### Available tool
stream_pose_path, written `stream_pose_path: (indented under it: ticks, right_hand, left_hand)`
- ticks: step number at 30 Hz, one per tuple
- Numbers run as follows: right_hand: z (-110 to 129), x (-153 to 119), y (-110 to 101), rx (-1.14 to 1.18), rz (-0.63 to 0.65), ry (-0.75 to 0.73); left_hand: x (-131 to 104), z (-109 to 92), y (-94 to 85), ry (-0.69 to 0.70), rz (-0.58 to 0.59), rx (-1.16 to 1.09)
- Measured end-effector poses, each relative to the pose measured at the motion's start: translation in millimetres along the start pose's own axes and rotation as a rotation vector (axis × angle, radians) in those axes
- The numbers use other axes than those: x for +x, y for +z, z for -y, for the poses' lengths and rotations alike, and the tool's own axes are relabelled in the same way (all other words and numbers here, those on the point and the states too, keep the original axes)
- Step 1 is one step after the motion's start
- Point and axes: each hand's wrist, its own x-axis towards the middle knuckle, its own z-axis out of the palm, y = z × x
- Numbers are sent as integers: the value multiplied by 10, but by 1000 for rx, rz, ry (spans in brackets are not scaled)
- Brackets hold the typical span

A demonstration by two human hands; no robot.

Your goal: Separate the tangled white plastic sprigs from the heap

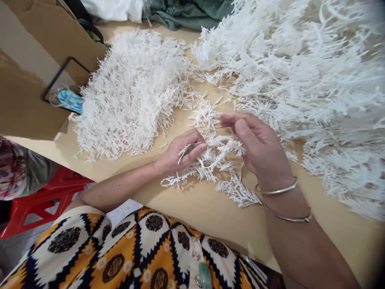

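Note:
My left hand (184,151) is closed in a pinch on a white branched piece (190,147) near the middle of the table. Just to its right, my right hand (260,142) is raised with its thumb and fingers apart, and I see nothing held between them. Below and between the hands lies a loose cluster of white branched pieces (210,160), part of it hidden by my fingers. A few more small white pieces (206,116) lie beyond them. Two silver bangles are on my right wrist.
A broad heap of short white pieces (135,92) covers the table's left part. A larger tangled white heap (300,76) fills the right. A cardboard box (36,80) stands at the left. Green cloth (186,14) lies at the back; a red stool (45,200) is lower left.

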Motion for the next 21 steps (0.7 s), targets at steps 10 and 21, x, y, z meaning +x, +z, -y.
stream_pose_path:
  ticks: [10, 21]
  right_hand:
    - [41, -73, 191, -273, 36, 42]
    - [-43, -41, 408, -418, -174, 66]
  left_hand:
    - [16, -11, -6, -42, 42, -5]
    - [-9, 18, 27, 175, 51, 62]
